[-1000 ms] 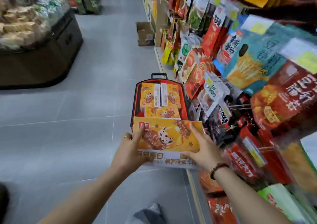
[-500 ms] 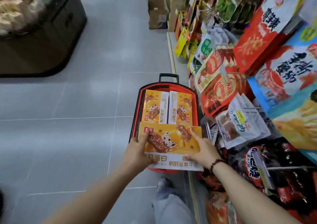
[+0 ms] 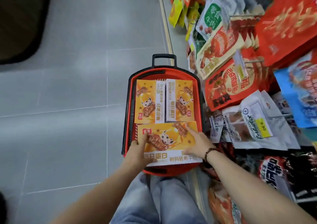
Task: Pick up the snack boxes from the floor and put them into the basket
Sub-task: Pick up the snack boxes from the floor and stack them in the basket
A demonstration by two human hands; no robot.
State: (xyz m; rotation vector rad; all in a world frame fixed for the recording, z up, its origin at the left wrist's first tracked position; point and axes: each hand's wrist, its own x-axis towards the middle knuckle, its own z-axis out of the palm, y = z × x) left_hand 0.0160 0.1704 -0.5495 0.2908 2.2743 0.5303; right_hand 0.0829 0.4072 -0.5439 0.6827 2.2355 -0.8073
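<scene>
A red basket (image 3: 199, 93) with a black handle stands on the grey floor in front of my knees. Two yellow snack boxes lie side by side in its far half, one on the left (image 3: 149, 102) and one on the right (image 3: 179, 100). A third yellow snack box (image 3: 171, 138) lies across the near half, over the basket's rim. My left hand (image 3: 139, 153) grips this box's left edge, thumb on top. My right hand (image 3: 197, 143), with a bead bracelet at the wrist, rests on the box's right side, fingers spread flat.
Hanging snack bags (image 3: 228, 79) crowd the shelf on the right, close to the basket's right rim. A dark display stand (image 3: 20, 23) sits at the far left. Grey floor tiles (image 3: 68, 121) stretch to the left. My jeans-clad knees (image 3: 154, 198) are just below the basket.
Both hands have lowered the third box from above the basket down onto its near half. The view has tilted downward and moved closer to the basket.
</scene>
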